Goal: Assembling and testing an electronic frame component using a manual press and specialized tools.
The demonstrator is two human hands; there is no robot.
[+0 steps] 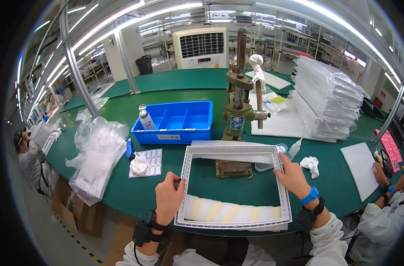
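Observation:
A large white rectangular plastic frame (233, 152) lies on the green bench in front of me, its near edge over white foam padding with yellowish stripes (228, 212). My left hand (168, 198) grips the frame's left side. My right hand (293, 175) holds its right side, fingers over the inner rim. Just behind the frame stands a green hand press (238, 104), whose base plate (234, 168) shows through the frame's opening.
A blue compartment bin (177, 120) with a small bottle sits behind to the left. Crumpled clear bags (97, 153) lie at the left, a stack of bagged white parts (328, 99) at the right. A label sheet (147, 162), a glue bottle (295, 148) and another person's hands (390, 179) are nearby.

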